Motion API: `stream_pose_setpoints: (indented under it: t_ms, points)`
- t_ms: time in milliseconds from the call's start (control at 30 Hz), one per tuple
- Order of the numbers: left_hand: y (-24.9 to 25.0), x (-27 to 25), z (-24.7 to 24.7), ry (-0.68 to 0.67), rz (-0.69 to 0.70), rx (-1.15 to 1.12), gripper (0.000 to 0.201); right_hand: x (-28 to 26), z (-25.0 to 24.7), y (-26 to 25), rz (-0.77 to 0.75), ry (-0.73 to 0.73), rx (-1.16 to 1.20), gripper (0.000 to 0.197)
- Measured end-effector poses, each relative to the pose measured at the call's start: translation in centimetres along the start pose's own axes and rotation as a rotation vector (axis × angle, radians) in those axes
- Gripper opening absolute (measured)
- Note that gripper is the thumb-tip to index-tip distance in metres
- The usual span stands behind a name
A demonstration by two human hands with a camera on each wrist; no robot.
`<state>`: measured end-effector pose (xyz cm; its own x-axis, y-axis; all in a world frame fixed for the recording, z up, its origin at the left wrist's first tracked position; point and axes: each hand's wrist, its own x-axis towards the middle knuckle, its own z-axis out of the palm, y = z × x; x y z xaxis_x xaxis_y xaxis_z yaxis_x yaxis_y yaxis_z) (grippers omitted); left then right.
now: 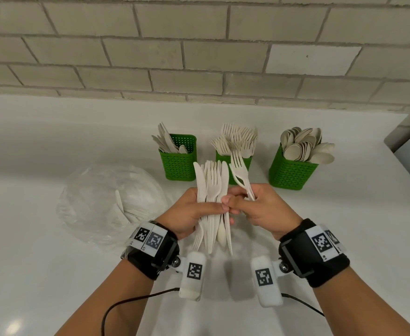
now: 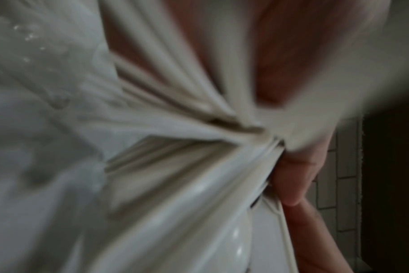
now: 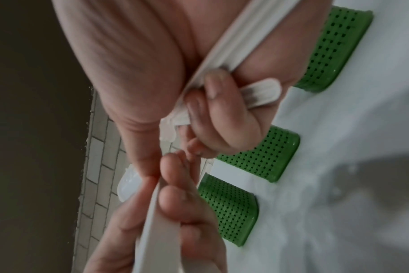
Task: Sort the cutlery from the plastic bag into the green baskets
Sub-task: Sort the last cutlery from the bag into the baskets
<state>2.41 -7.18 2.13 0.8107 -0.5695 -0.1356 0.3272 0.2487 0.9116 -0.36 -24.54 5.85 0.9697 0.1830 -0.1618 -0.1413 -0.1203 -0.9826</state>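
Head view: left hand (image 1: pixel 194 212) grips a light, stiff, slippery cutlery bundle (image 1: pixel 212 187) mid-handle; right hand (image 1: pixel 259 209) pinches forks (image 1: pixel 239 175) toward the fork basket (image 1: pixel 245 163) at 12 o'clock.

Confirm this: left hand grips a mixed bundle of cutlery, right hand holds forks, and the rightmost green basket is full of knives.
One detail is wrong. The head view shows the rightmost basket full of spoons, not knives. The rest stands: the left hand grips a mixed bundle and the right hand holds forks.
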Motion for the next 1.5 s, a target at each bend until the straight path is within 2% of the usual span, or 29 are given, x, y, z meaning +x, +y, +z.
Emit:
stream_pose_setpoints:
  t_ms: [100,167,233,300,467,567,633,667,700,733,800,833,867,933,1000,1033,1100,1133,1300,1400,1500]
  points:
    - [0.1,-0.2,0.0,-0.014,-0.014,0.018,0.031,0.2,0.1,-0.1,-0.004,0.054,0.08,0.006]
    - [0.0,-0.2,0.1,-0.015,-0.03,0.016,0.03,0.2,0.2,0.0,0.016,0.03,0.139,0.009]
    - [-0.2,-0.2,0.1,0.003,-0.022,0.031,0.032,0.2,0.1,0.1,0.017,0.037,0.192,0.004]
    - [-0.4,-0.3,-0.1,0.018,-0.023,0.038,0.033,0.3,-0.1,0.2,-0.011,0.112,0.254,0.004]
    - [-0.3,-0.5,-0.3,0.115,-0.072,0.078,0.017,0.9,-1.0,0.6,-0.057,0.33,0.354,0.012]
    - [0.0,-0.4,-0.9,0.206,-0.071,0.136,0.01,0.9,-2.1,1.2,-0.206,0.52,0.083,0.039]
    - [0.4,-0.3,-1.2,0.224,-0.083,0.168,0.009,0.5,-2.4,1.1,-0.321,0.428,-0.194,0.051]
    - [0.5,-0.3,-1.2,0.209,-0.086,0.179,0.009,0.4,-2.2,1.1,-0.348,0.334,-0.436,0.053]
    - [0.7,-0.3,-1.0,0.179,-0.087,0.17,0.009,0.5,-1.9,1.4,-0.354,0.263,-0.722,0.049]
    - [0.8,-0.3,-0.8,0.147,-0.081,0.148,0.009,0.5,-1.4,1.6,-0.356,0.253,-0.959,0.038]
    - [1.0,-0.1,-0.4,0.128,-0.055,0.086,0.013,0.9,-0.8,2.2,-0.337,0.31,-1.126,0.021]
    - [1.1,-0.1,-0.4,0.151,-0.055,0.04,0.014,1.0,-0.6,2.6,-0.306,0.343,-1.124,0.024]
    - [1.2,0.0,-0.5,0.179,-0.063,-0.014,0.014,1.2,-0.7,3.0,-0.265,0.372,-1.05,0.03]
    - [1.4,0.0,-0.9,0.213,-0.078,-0.047,0.016,1.6,-1.1,2.8,-0.108,0.382,-0.624,0.042]
    - [1.6,-0.1,-0.8,0.198,-0.082,0.016,0.013,1.3,-0.8,1.8,-0.015,0.335,-0.199,0.039]
    - [1.7,-0.2,-0.4,0.166,-0.083,0.041,0.011,1.2,-0.4,1.2,-0.043,0.281,-0.119,0.032]
    - [1.8,-0.2,0.3,0.106,-0.076,0.06,0.011,1.1,0.5,0.5,-0.118,0.159,-0.023,0.027]
    - [1.7,-0.2,0.4,0.095,-0.072,0.055,0.013,1.2,0.8,0.5,-0.139,0.144,0.004,0.028]
    - [1.0,-0.4,-0.5,0.204,-0.106,0.066,0.005,2.4,-0.6,1.2,-0.084,0.402,0.204,0.018]
    - [0.8,-0.3,-0.9,0.223,-0.07,0.013,0.008,2.3,-0.9,0.9,-0.076,0.453,0.368,0.014]
    - [0.9,0.0,-0.9,0.252,-0.023,0.025,0.012,2.3,-1.2,1.6,-0.044,0.522,0.319,0.01]
